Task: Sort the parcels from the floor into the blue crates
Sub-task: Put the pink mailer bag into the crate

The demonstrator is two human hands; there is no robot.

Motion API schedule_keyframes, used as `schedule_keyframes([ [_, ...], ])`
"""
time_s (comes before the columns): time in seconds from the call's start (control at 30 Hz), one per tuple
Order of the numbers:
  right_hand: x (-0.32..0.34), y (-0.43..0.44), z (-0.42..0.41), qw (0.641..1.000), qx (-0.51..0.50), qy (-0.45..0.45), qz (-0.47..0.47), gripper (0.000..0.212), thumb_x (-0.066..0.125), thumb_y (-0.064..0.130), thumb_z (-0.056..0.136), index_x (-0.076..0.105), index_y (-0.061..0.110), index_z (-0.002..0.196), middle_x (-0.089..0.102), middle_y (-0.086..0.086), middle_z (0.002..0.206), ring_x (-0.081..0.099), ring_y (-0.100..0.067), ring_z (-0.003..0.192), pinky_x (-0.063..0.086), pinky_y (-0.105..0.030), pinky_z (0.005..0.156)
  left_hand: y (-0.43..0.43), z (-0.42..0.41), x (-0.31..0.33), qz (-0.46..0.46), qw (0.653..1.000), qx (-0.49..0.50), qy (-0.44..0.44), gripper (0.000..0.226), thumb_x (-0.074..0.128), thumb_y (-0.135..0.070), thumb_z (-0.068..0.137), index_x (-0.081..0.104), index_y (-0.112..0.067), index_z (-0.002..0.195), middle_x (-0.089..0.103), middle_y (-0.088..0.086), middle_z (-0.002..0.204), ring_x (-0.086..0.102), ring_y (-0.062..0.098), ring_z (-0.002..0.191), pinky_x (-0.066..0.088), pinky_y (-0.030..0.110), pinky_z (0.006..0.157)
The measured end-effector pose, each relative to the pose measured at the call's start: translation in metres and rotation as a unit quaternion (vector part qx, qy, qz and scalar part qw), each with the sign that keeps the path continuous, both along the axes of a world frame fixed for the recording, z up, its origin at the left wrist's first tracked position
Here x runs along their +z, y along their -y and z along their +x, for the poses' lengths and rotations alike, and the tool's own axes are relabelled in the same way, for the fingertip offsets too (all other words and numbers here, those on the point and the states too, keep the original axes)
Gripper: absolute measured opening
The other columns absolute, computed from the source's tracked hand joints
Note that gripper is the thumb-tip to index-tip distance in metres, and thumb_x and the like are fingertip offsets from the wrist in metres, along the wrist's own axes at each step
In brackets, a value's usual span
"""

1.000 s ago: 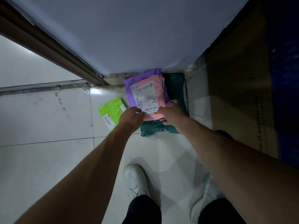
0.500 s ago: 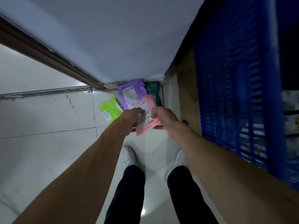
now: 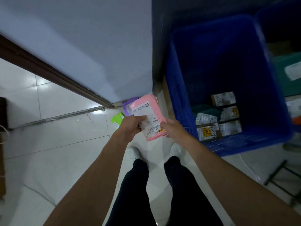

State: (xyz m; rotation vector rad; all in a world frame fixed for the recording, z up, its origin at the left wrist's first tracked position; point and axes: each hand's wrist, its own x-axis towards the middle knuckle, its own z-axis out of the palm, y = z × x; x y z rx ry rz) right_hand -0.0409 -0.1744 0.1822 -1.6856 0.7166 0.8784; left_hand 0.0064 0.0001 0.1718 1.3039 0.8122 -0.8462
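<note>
A pink parcel (image 3: 150,108) with a white shipping label is held up above the floor by both hands. My left hand (image 3: 132,126) grips its left edge, thumb across the label. My right hand (image 3: 171,128) grips its right lower edge. Below, a purple parcel (image 3: 126,106) and a green parcel (image 3: 116,120) lie on the tiled floor by the wall. A large blue crate (image 3: 177,98) stands to the right, holding several labelled boxes (image 3: 223,99) and bags at its bottom.
A white wall panel (image 3: 91,46) with a dark brown base strip runs diagonally ahead. My legs and white shoes (image 3: 135,154) stand below the hands. Another dark blue crate edge (image 3: 280,18) and a teal parcel (image 3: 288,74) sit far right. A black metal frame (image 3: 283,181) lies lower right.
Both hands lifted the pink parcel off the pile on the floor and raised it. The view rose and swung right, bringing the blue crate's inside into sight.
</note>
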Motion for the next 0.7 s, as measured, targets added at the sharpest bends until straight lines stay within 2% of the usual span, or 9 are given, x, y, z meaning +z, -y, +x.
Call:
schedule_keyframes([
  [0.07, 0.031, 0.011, -0.007, 0.999, -0.031, 0.024, 0.011, 0.025, 0.058, 0.035, 0.085, 0.068, 0.02, 0.103, 0.073, -0.003, 0.104, 0.068, -0.02, 0.093, 0.055, -0.042, 0.087, 0.014, -0.006, 0.03, 0.013, 0.999, -0.029, 0.026, 0.016, 0.068, -0.001, 0.088, 0.068, -0.007, 0.103, 0.072, 0.012, 0.093, 0.065, 0.024, 0.079, 0.055, 0.03, 0.069],
  [0.13, 0.062, 0.022, -0.01, 0.998, -0.048, 0.045, 0.022, 0.022, 0.059, 0.029, 0.091, 0.066, 0.017, 0.108, 0.071, -0.005, 0.106, 0.068, -0.019, 0.093, 0.056, -0.041, 0.083, 0.028, -0.012, 0.058, 0.021, 0.997, -0.061, 0.052, 0.017, 0.067, -0.002, 0.088, 0.068, -0.009, 0.104, 0.073, 0.011, 0.1, 0.067, 0.025, 0.084, 0.057, 0.035, 0.077],
  [0.2, 0.088, 0.037, -0.009, 0.996, -0.056, 0.068, 0.016, 0.023, 0.058, 0.028, 0.094, 0.065, 0.015, 0.111, 0.07, -0.006, 0.11, 0.068, -0.02, 0.094, 0.056, -0.04, 0.083, 0.043, -0.017, 0.083, 0.021, 0.994, -0.082, 0.073, 0.015, 0.066, -0.002, 0.09, 0.068, -0.011, 0.102, 0.073, 0.01, 0.102, 0.069, 0.023, 0.084, 0.056, 0.034, 0.074],
  [0.33, 0.131, 0.069, -0.006, 0.991, -0.06, 0.118, 0.017, 0.016, 0.054, 0.019, 0.098, 0.064, 0.013, 0.109, 0.069, -0.009, 0.109, 0.065, -0.017, 0.085, 0.054, -0.027, 0.071, 0.071, -0.018, 0.119, 0.023, 0.988, -0.098, 0.118, 0.017, 0.069, -0.003, 0.087, 0.068, -0.007, 0.104, 0.074, 0.011, 0.101, 0.071, 0.025, 0.084, 0.058, 0.039, 0.078],
  [0.47, 0.158, 0.1, -0.007, 0.987, -0.074, 0.143, 0.024, 0.027, 0.055, 0.019, 0.099, 0.063, 0.005, 0.12, 0.07, -0.009, 0.111, 0.068, -0.019, 0.091, 0.056, -0.027, 0.068, 0.096, -0.019, 0.141, 0.01, 0.983, -0.118, 0.14, 0.026, 0.071, -0.005, 0.087, 0.067, -0.004, 0.113, 0.076, 0.009, 0.101, 0.074, 0.024, 0.087, 0.059, 0.035, 0.07],
  [0.53, 0.168, 0.109, -0.011, 0.984, -0.091, 0.149, 0.031, 0.027, 0.056, 0.022, 0.099, 0.063, 0.007, 0.12, 0.069, -0.006, 0.107, 0.067, -0.016, 0.088, 0.054, -0.026, 0.065, 0.104, -0.02, 0.149, 0.004, 0.979, -0.145, 0.145, 0.028, 0.072, -0.009, 0.087, 0.068, -0.005, 0.114, 0.076, 0.009, 0.104, 0.073, 0.027, 0.095, 0.06, 0.039, 0.078],
  [0.6, 0.174, 0.113, -0.016, 0.98, -0.116, 0.157, 0.04, 0.026, 0.057, 0.025, 0.099, 0.063, 0.009, 0.119, 0.069, -0.004, 0.104, 0.068, -0.017, 0.088, 0.056, -0.028, 0.067, 0.108, -0.022, 0.158, 0.0, 0.971, -0.183, 0.155, 0.028, 0.073, -0.014, 0.087, 0.068, -0.009, 0.114, 0.076, 0.008, 0.106, 0.073, 0.029, 0.099, 0.059, 0.044, 0.086],
  [0.7, 0.181, 0.116, -0.023, 0.973, -0.147, 0.173, 0.034, 0.028, 0.058, 0.024, 0.098, 0.063, 0.007, 0.12, 0.07, -0.008, 0.109, 0.069, -0.022, 0.092, 0.058, -0.035, 0.074, 0.114, -0.024, 0.169, -0.002, 0.961, -0.215, 0.173, 0.021, 0.071, -0.016, 0.089, 0.069, -0.014, 0.11, 0.076, 0.007, 0.105, 0.072, 0.028, 0.099, 0.057, 0.046, 0.089],
])
